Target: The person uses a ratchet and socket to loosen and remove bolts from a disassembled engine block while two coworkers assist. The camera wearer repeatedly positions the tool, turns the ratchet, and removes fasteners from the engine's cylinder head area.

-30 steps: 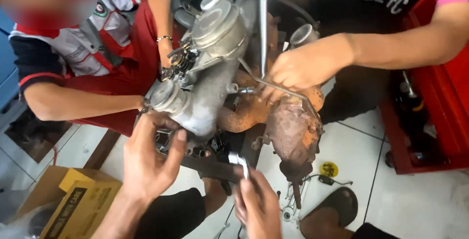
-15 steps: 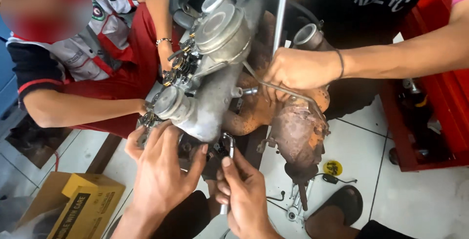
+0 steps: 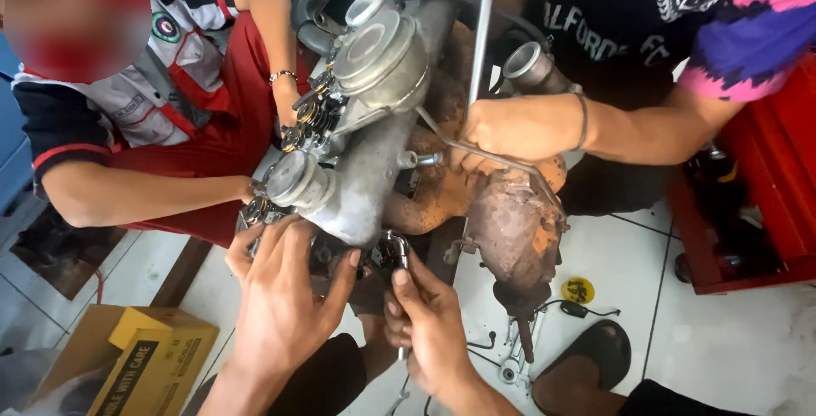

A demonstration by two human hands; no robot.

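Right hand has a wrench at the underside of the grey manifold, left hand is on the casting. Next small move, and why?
Probably seat the wrench squarely before turning. The right hand holds it up under the grey manifold, but its head sits in shadow, so engagement can't be confirmed. The left hand braces the casting, and a co-worker's hand steadies the top.

A yellow cardboard box [image 3: 144,361] lies on the tiled floor [image 3: 731,348]; a red cabinet [image 3: 765,186] stands opposite.
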